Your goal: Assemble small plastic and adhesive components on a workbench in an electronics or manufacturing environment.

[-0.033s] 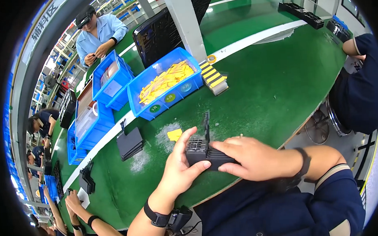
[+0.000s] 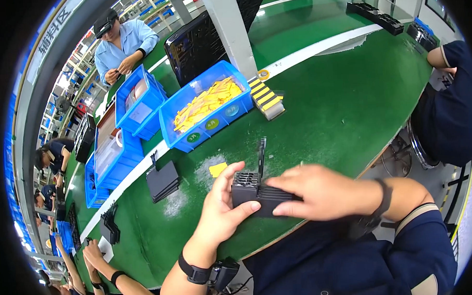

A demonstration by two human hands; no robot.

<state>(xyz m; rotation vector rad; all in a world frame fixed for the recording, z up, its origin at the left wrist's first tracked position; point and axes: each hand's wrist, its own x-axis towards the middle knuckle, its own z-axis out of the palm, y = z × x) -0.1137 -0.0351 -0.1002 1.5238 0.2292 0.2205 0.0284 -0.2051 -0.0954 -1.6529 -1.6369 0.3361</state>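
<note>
My left hand (image 2: 222, 208) is closed around the left end of a stack of flat black plastic parts (image 2: 264, 199), its thumb on the near side and its fingers behind. Several layers show along the stack's top edge. From it a thin black strip (image 2: 261, 154) sticks up above the rest. My right hand (image 2: 320, 191) grips the stack's right end, with the thumb along the near side and the fingers over the top; motion blurs it a little. The far side of the stack is hidden.
Left of the stack lie yellow pieces (image 2: 218, 169), black flat parts (image 2: 163, 181) and another black pile (image 2: 109, 224). A blue bin (image 2: 201, 125) of yellow strips and a striped block (image 2: 267, 99) stand beyond. A co-worker's hands (image 2: 92, 252) work at left; another person (image 2: 455, 103) sits right.
The upright strip and the stack have shifted very slightly. My right hand has moved a little at the stack's right end; both hands keep their hold.
</note>
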